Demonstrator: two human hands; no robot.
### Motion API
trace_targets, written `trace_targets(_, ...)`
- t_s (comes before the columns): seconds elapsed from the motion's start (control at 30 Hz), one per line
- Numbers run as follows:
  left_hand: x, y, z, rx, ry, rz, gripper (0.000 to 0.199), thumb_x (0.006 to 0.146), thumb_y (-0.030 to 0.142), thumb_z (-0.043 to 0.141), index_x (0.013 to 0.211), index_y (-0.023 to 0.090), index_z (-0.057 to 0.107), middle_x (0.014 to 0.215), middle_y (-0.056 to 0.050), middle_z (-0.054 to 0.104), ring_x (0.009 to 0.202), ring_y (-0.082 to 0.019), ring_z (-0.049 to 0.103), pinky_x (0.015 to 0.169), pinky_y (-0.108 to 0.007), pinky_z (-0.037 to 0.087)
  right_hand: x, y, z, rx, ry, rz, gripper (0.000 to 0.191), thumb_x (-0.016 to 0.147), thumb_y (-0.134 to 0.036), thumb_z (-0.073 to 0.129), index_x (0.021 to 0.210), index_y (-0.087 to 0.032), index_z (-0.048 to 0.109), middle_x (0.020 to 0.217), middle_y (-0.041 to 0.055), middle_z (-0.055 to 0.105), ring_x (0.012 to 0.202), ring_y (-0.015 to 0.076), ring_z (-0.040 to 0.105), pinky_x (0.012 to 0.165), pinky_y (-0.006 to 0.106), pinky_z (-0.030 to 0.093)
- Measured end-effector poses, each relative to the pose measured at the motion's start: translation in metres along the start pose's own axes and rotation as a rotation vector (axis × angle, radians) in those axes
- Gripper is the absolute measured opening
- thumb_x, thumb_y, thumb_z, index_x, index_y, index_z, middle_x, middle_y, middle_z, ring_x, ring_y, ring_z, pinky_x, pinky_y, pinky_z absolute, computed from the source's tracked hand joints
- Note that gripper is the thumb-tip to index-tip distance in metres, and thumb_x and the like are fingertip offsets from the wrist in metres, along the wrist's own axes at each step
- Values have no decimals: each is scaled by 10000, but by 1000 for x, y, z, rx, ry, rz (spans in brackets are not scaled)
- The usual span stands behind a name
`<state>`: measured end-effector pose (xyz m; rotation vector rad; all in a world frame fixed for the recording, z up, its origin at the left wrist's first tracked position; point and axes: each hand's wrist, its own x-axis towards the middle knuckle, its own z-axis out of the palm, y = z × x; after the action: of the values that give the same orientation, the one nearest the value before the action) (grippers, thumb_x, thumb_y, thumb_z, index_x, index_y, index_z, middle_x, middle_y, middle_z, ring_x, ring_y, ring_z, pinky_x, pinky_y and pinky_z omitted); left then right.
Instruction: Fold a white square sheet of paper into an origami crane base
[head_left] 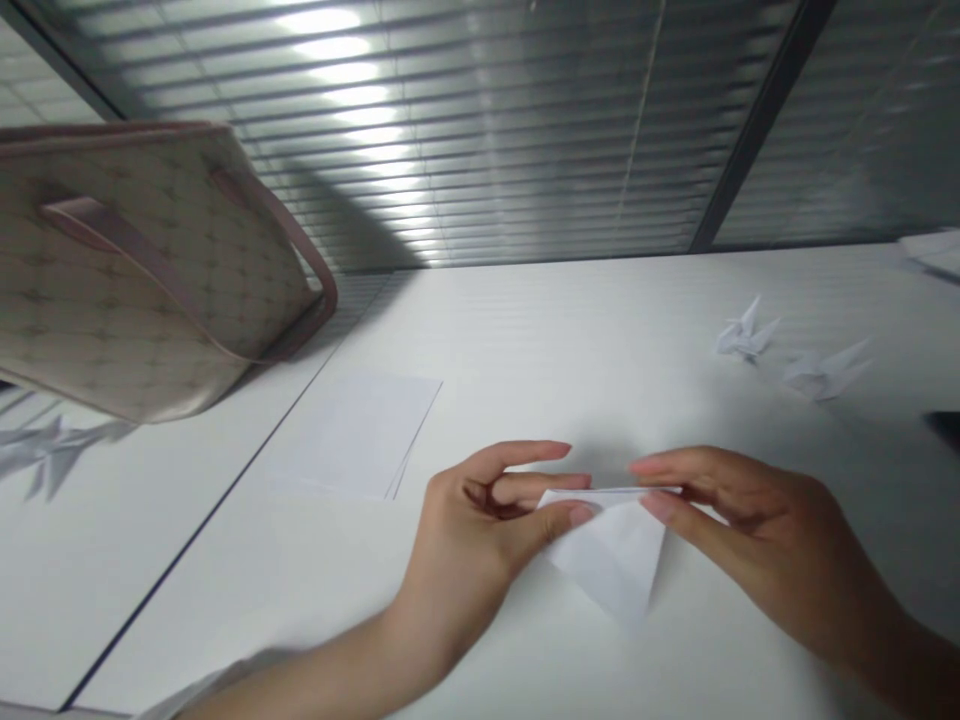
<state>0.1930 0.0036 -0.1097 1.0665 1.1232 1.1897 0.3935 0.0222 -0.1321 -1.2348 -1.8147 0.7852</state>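
A folded white sheet of paper [619,565], roughly a triangle pointing downward, is held in front of me over the table. My left hand [495,530] pinches its upper left corner, with the thumb on the near face and fingers behind; the index finger is raised off the paper. At the upper right corner, my right hand [757,530] grips the folded top edge between thumb and fingers. Behind the left hand lies a small stack of white square sheets [360,430]. Two folded paper cranes, one [746,332] farther back and another [825,372] nearer, sit at the right.
A patterned handbag [135,270] with pink handles stands at the left. More folded white paper pieces [52,450] lie below it at the left edge. Window blinds [480,130] rise behind the white table [525,330]. A dark seam crosses the tabletop on the left.
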Motion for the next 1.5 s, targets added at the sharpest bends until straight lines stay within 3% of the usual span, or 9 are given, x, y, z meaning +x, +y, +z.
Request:
trace_targets(0.1,2,-1,-3,-47,0,-105,278,667,94,790,914,198,718,750,-15,766,678,-171,733,601,-189,582,2,0,0,43,-34,86,74,794,-322,659,773,-289,721,725,-45,746,653,152,705,603,200,572)
trace_targets(0.23,5,-3,-4,14,-53,-191,17,725,196,764,708,193,764,684,-9,755,567,-132,695,508,-158,528,6,1,0,109,-45,172,78,771,-327,674,759,-279,734,716,-31,750,646,159,708,554,182,554)
trace_targets(0.47,7,0,-3,94,9,-278,121,697,251,789,614,169,757,620,-17,729,518,-102,605,474,-159,441,7,1,-3,300,-137,376,155,760,-407,684,758,-258,727,680,-27,739,629,142,693,568,168,528)
trace_targets(0.73,10,-8,-7,22,-24,-317,154,709,297,786,661,153,761,647,-44,724,584,-126,594,553,-204,440,9,0,-5,243,-131,369,137,753,-404,681,734,-278,732,700,-34,744,655,137,692,588,165,518)
trace_targets(0.87,9,-10,-8,64,1,-231,258,760,378,728,646,147,740,563,-15,649,538,-96,514,513,-187,392,13,-2,-5,233,-129,371,133,751,-389,674,724,-273,733,699,-25,746,656,143,697,583,167,528)
trace_targets(1.1,4,-9,-4,288,108,-44,253,776,332,695,604,147,705,541,7,592,504,-81,460,454,-166,348,13,-2,-5,259,-146,394,179,757,-423,662,737,-256,724,725,-9,752,668,150,699,587,183,539)
trace_targets(1.3,9,-8,0,147,-83,-294,215,684,363,769,698,151,734,577,-21,661,492,-108,533,462,-187,400,11,2,-4,310,-211,380,142,773,-375,664,747,-251,727,725,-10,741,688,145,687,603,193,527)
trace_targets(1.37,8,-7,3,188,-122,-297,195,698,346,759,692,151,758,622,-43,694,500,-118,547,462,-197,405,10,1,-2,377,-229,393,119,772,-350,669,747,-248,723,725,-14,738,693,138,686,615,188,527)
trace_targets(1.5,6,-7,6,281,-76,-262,206,730,342,728,661,152,770,556,-35,673,452,-109,502,420,-201,351,9,-1,3,486,-245,436,102,760,-341,689,779,-244,716,726,-23,734,674,121,677,603,175,518)
